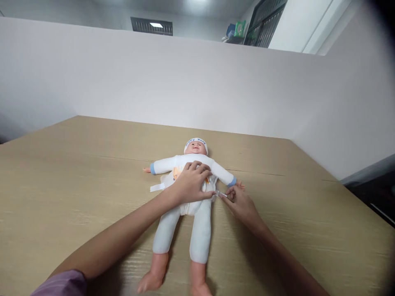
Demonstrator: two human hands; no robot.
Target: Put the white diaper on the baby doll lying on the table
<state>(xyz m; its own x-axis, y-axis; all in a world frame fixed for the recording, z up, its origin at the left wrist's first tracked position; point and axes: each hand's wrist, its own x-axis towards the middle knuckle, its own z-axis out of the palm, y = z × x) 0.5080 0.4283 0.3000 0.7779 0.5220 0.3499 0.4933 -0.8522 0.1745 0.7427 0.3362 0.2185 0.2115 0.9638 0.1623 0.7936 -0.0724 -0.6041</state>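
A baby doll in white clothes with blue cuffs and a white hat lies on its back, arms spread, feet toward me. Around its hips sits a white diaper. My left hand lies over the diaper's front and the doll's belly, fingers spread and thumb down at the side, covering much of the front. Beside the doll's hip, my right hand pinches the diaper's white fastening tab, which is drawn outward. On the other side another tab sticks out loose over the table.
The doll lies on a wide wooden table with a seam across it. A pale wall rises behind the table. Above it, a green package shows in the background. A dark object stands at the right edge.
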